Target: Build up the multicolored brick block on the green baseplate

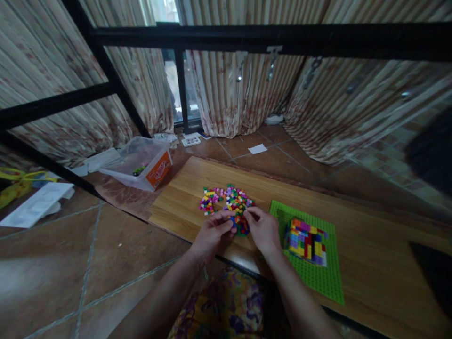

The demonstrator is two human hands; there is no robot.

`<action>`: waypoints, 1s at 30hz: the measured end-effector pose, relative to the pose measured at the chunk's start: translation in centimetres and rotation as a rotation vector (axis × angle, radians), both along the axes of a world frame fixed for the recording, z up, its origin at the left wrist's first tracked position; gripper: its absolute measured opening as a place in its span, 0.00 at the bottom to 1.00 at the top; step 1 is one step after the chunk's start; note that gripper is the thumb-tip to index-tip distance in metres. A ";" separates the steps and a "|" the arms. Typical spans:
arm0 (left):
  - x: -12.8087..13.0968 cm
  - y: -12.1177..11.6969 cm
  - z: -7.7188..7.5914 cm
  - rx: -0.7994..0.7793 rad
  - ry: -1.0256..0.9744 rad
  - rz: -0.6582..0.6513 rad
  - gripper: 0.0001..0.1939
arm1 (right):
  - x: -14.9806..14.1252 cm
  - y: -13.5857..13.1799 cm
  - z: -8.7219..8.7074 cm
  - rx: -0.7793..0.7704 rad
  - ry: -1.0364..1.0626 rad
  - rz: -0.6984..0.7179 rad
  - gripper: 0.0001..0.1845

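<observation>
Two bare hands work close together over a low, wood-grained tabletop (180, 193). The left hand (211, 231), fingers curled and thumb nearly meeting them, pinches a small blue plastic piece (232, 222). The right hand (263, 229), just beside it, has its thumb and forefinger drawn together at the pile's edge; whether a brick sits between them cannot be told. Beneath and just beyond both hands spreads a loose pile of tiny multicoloured plastic bricks (235, 200). To the right of the right hand lies a bright green studded baseplate (330, 278), bearing a blocky build of mixed-colour bricks (306, 241). Beyond the left hand, farther left, stands a clear plastic box with an orange label (141, 162).
</observation>
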State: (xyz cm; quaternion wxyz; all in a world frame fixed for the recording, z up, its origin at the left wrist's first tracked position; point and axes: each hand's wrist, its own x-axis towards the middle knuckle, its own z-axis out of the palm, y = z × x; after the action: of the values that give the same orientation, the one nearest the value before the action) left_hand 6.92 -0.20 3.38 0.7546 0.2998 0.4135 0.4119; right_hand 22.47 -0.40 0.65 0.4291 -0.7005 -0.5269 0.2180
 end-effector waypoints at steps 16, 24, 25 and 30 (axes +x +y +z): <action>5.4 -1.5 1.7 0.278 0.229 -0.251 0.13 | 2.7 -9.4 3.2 0.140 0.109 -0.138 0.12; 10.2 -3.6 0.8 0.368 0.218 -0.338 0.08 | 5.7 -14.2 3.8 0.114 0.164 -0.250 0.12; 10.5 -3.9 0.8 0.393 0.223 -0.344 0.07 | 6.0 -14.4 3.7 0.101 0.175 -0.259 0.12; 11.4 -5.3 1.0 0.493 0.262 -0.415 0.05 | 6.6 -14.7 2.9 0.064 0.207 -0.256 0.13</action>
State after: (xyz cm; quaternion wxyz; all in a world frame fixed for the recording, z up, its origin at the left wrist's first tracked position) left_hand 18.32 -5.51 4.34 0.6678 0.6011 0.3251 0.2951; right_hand 29.03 -15.11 3.57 0.5275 -0.7216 -0.3931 0.2158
